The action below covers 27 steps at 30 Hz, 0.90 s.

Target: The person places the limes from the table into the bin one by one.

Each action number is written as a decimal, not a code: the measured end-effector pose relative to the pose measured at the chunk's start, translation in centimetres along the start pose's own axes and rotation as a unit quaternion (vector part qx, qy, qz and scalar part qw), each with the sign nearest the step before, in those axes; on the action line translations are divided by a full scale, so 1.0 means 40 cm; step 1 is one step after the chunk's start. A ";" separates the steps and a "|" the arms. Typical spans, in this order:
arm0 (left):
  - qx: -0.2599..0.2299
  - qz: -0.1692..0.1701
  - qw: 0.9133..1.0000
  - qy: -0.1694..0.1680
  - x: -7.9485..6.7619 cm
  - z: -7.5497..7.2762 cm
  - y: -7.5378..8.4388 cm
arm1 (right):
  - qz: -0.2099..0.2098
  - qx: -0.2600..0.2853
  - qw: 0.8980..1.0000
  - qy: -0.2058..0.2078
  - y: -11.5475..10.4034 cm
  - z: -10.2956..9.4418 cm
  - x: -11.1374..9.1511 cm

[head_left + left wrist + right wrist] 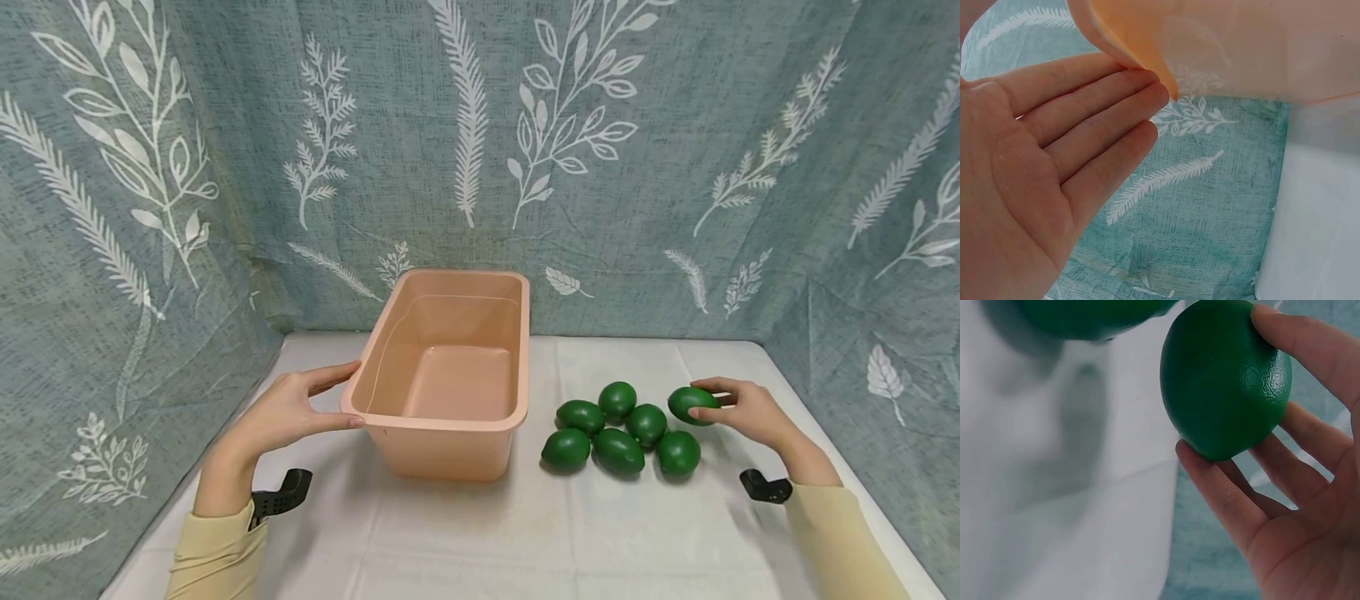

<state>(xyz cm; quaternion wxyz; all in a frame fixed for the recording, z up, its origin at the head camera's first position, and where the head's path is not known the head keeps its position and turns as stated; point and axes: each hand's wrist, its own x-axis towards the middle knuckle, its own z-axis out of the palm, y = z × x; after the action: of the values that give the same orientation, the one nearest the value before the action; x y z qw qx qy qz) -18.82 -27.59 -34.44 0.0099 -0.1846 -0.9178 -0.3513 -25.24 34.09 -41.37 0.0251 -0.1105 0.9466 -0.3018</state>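
Note:
A pink plastic tub stands on the white-covered table, its inside bare. My left hand is at its left side, thumb touching the near left corner of the rim and fingertips farther back along it. The left wrist view shows these fingers straight, with their tips at the rim. Over on the right, my right hand holds a glossy green lime between thumb and fingers. Several more limes lie grouped on the cloth just left of that hand.
A white cloth covers the table. Blue-green curtains with white leaf prints hang behind and at both sides. The tub's far end is close to the back curtain.

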 end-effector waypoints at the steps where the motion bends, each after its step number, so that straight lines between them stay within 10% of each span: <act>1: -0.001 -0.001 1.000 -0.001 0.000 0.000 0.001 | -0.003 0.000 1.000 0.002 -0.006 -0.004 0.001; 27: -0.002 -0.001 1.000 0.001 0.000 -0.001 0.002 | -0.089 -0.009 0.996 -0.002 -0.261 -0.080 0.097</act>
<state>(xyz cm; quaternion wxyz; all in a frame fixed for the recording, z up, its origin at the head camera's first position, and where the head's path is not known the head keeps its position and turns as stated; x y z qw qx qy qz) -18.79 -27.58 -34.38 0.0102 -0.1829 -0.9173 -0.3536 -27.37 26.74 -32.68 -0.0010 -0.1947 0.9357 -0.2943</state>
